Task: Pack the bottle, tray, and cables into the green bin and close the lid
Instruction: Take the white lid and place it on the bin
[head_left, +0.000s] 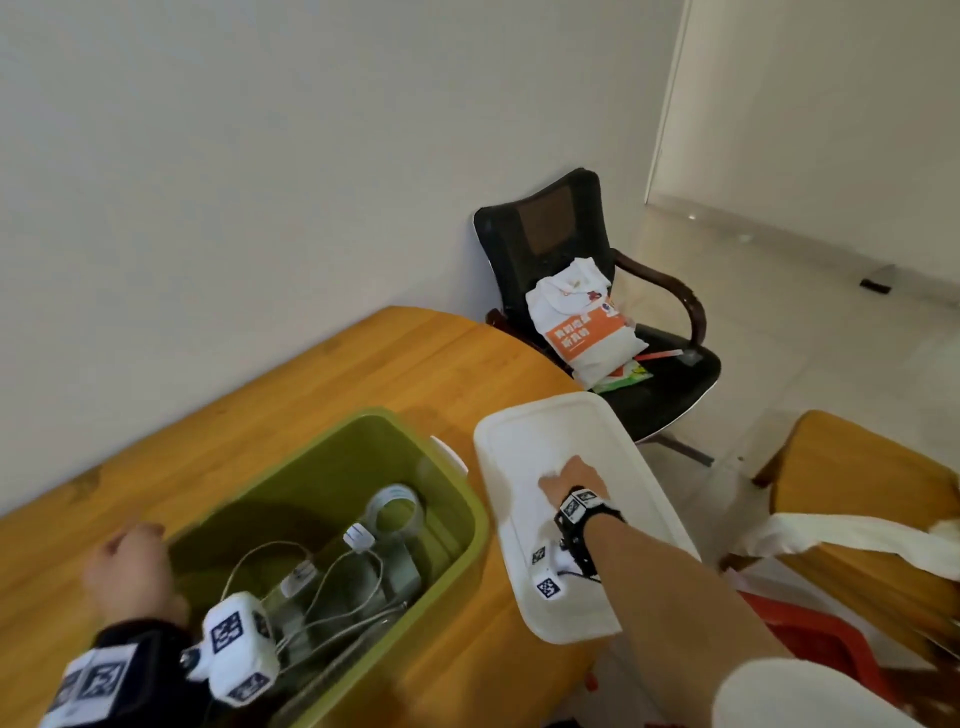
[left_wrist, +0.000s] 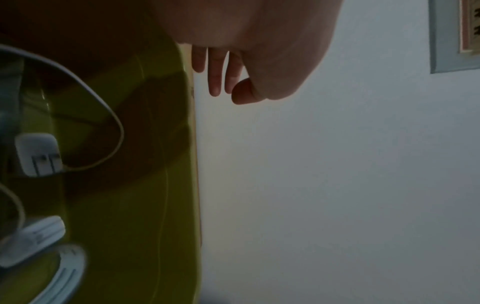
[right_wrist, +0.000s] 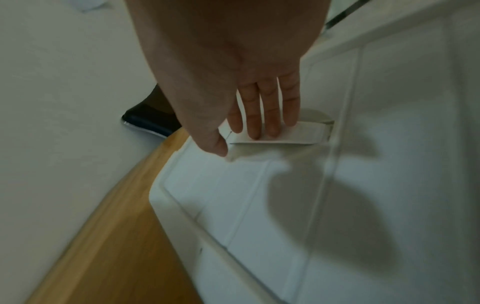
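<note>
The green bin (head_left: 337, 467) stands open on the wooden table (head_left: 363, 364). Inside lie white cables (head_left: 332, 571) with plugs and a clear bottle (head_left: 397, 514) with a white ring; a grey flat piece under them is mostly hidden. The white lid (head_left: 545, 431) lies flat on the table, right of the bin. My right hand (head_left: 571, 480) rests on it, and in the right wrist view its straight fingers (right_wrist: 259, 123) lie on the lid's handle flap (right_wrist: 298, 133), thumb beside it. My left hand (head_left: 130, 564) hovers at the bin's left rim, its fingers (left_wrist: 215, 82) loosely curled and holding nothing. The bin wall (left_wrist: 155, 185) and a cable (left_wrist: 109, 115) also show there.
A black office chair (head_left: 545, 234) with a white and orange bag (head_left: 582, 322) stands behind the table's corner. A wooden seat (head_left: 857, 493) with a white cloth is at the right, with something red (head_left: 821, 639) on the floor below. The lid overhangs the table's right edge.
</note>
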